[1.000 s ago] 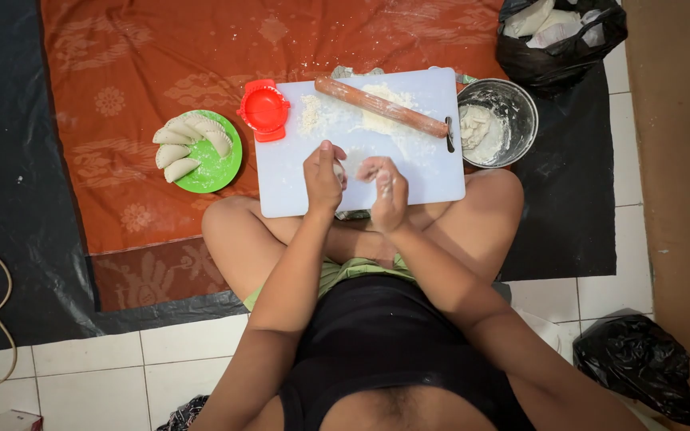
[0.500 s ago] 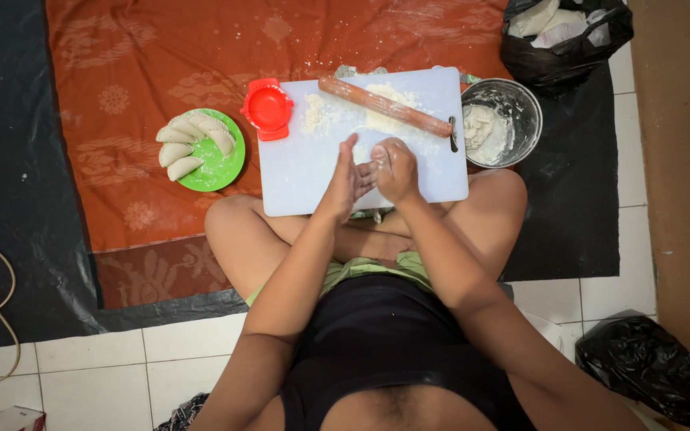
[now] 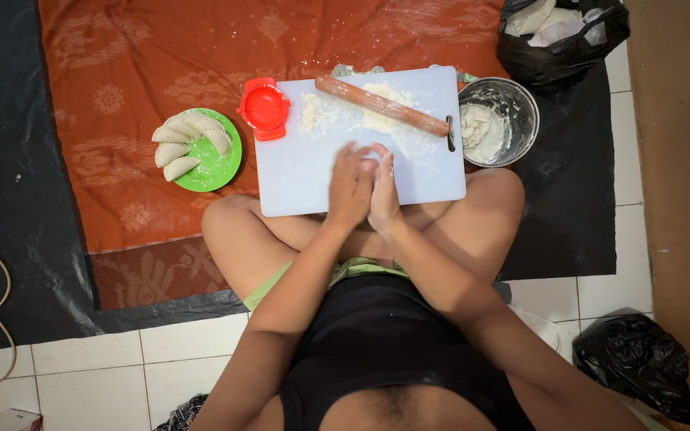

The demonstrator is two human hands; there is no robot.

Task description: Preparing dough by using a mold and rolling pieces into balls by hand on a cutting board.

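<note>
Head view, single entry.

Hands: we record the left hand and the right hand pressed together palm to palm, fingers pointing away from the body, over the near edge of the white cutting board. Whether anything lies clamped between the palms we cannot tell; the contact is hidden.

Beyond the fingertips: a patch of flour and flattened dough on the board, with a wooden rolling pin lying slantwise across it.

Beyond and to the left of the left hand: a red dumpling press, shut, resting at the board's far left corner. Further left, well apart from the hands, a green plate carrying several folded white dumplings.

Beyond and to the right of the right hand: a metal bowl holding pale dough, just beside the board's right edge. Past it, a black bag with white packets.

Beneath everything: an orange patterned cloth over black sheeting; the board rests on the person's crossed legs.
</note>
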